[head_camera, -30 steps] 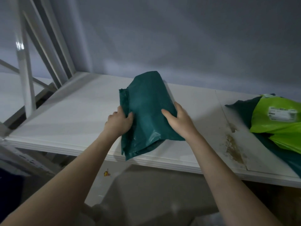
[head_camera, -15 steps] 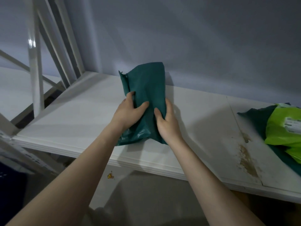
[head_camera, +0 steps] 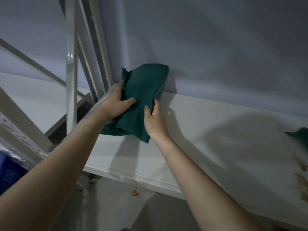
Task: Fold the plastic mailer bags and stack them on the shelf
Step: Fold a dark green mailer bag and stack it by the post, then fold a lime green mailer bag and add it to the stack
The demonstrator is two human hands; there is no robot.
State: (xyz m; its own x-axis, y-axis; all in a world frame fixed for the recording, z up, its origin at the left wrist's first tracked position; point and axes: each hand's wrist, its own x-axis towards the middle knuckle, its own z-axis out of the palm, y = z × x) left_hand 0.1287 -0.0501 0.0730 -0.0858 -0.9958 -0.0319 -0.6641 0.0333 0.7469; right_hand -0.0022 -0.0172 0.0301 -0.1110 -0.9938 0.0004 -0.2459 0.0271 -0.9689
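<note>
A grey-blue wall (head_camera: 216,39) fills the upper half of the frame, dim and evenly shaded. Below it, running from the centre to the right edge, lies the white shelf (head_camera: 216,139), its front lip crossing the lower middle of the frame and a brown stain (head_camera: 302,184) marking its surface at the far right edge. White metal uprights and braces of the rack frame (head_camera: 71,80) stand in the upper left and centre left, with a perforated beam angling down at the left edge. Two bare forearms reach up from the bottom corners toward the middle. A dark blue object (head_camera: 8,170) sits at the lower left edge, too blurred to identify. In the centre of the frame is the folded dark green mailer bag (head_camera: 146,84), held between both hands above the left part of the shelf, its upper end against the wall and its lower corner hanging just over the board. The left hand (head_camera: 116,102) grips the bag's left side, thumb laid across the front and fingers wrapped behind the edge. The right hand (head_camera: 154,117) pinches the bag's right side with curled fingers. A corner of another green bag (head_camera: 299,133) shows at the right edge, lying on the shelf. A small yellow scrap (head_camera: 135,192) lies on the floor below the shelf lip.
</note>
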